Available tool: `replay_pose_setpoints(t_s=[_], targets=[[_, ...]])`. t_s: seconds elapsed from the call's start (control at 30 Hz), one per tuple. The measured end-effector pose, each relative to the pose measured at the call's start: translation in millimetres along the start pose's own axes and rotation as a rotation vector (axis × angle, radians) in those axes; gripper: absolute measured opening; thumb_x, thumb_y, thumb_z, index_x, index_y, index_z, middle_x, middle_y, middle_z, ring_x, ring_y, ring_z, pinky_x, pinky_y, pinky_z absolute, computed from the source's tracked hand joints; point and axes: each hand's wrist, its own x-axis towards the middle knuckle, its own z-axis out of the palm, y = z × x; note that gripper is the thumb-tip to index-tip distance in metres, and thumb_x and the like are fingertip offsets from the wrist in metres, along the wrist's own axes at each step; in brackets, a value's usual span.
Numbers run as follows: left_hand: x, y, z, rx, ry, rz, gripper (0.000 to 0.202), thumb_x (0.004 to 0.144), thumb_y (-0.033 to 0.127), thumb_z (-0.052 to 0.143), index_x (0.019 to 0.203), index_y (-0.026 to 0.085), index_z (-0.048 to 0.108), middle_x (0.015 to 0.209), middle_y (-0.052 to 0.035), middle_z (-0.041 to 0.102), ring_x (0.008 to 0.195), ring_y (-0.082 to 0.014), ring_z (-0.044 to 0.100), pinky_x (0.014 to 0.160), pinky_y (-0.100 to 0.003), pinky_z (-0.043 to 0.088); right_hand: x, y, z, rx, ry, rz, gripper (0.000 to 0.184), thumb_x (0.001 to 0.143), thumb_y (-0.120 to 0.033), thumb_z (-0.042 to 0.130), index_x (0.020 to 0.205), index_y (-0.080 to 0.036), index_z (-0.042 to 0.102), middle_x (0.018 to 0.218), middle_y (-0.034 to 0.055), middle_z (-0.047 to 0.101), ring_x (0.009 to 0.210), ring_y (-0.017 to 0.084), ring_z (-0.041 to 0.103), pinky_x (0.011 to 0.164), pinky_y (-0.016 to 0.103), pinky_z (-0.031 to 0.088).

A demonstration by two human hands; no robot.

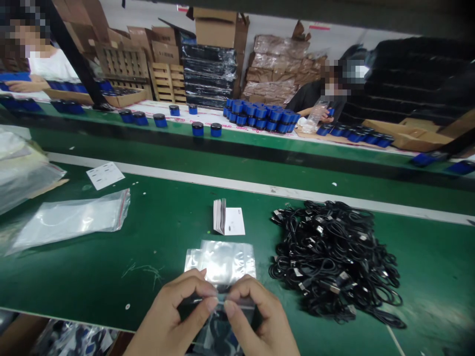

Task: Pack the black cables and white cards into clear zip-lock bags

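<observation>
My left hand [174,316] and my right hand [256,321] meet at the bottom centre, both pinching the top edge of a small clear plastic bag [222,321] with something dark inside. Just beyond my fingers lies a small stack of empty clear bags [222,259] on the green table [111,267]. A pile of coiled black cables [334,257] sits to the right. A stack of white folded leaflets [228,220] stands behind the bags.
Larger clear zip bags [74,217] and a white card [105,175] lie at the left. Across a green conveyor [237,143], several blue round speakers [260,116] stand in rows. Two other people sit at the far side. Cardboard boxes and pallets are stacked behind.
</observation>
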Motion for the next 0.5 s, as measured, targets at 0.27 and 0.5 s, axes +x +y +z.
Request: replay_pose_setpoints(t_s=[0.27,0.5], targets=[[0.6,-0.3,4.8,-0.046,0.015,0.063,0.017,0.087,0.03,0.053,0.076,0.021,0.062,0.074,-0.0002,0.065,0.073,-0.0154,0.063,0.07,-0.022,0.047,-2.2,3.5,-3.1,-0.029,-0.063,0.034,0.012,0.08,-0.022,0.057,0.069,-0.019,0.06,0.063,-0.0005,0.06,0.057,0.013,0.055,0.054,0.021,0.043],[-5.3,-1.0,-1.2,-0.133,0.057,-0.027,0.022,0.084,0.033,0.055,0.067,0.021,0.061,0.062,0.0033,0.057,0.057,-0.0115,0.053,0.053,-0.019,0.041,-1.8,1.7,-2.7,-0.056,-0.106,-0.028,0.021,0.084,-0.021,0.053,0.064,-0.018,0.057,0.061,0.0,0.059,0.056,0.013,0.056,0.054,0.022,0.041]])
